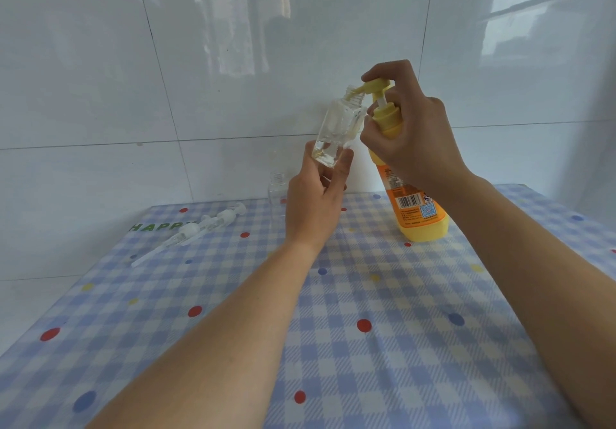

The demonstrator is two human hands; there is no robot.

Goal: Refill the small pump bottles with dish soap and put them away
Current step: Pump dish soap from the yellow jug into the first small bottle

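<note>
The fingers (pixel 343 165) of the left hand (pixel 316 195) are curled round the base of a small clear bottle (pixel 336 128), which is held tilted in the air, its open neck set against the nozzle. The pump head (pixel 376 86) of the yellow dish soap bottle (pixel 415 208) is covered by the right hand (pixel 413 138), whose lower fingers are wrapped round the collar. A second small bottle (pixel 276 188) stands, and loose pump tops (pixel 200 228) lie, on the checked table (pixel 366 345). If the narrow neck were let slip from the nozzle, soap would likely be spilled.
</note>
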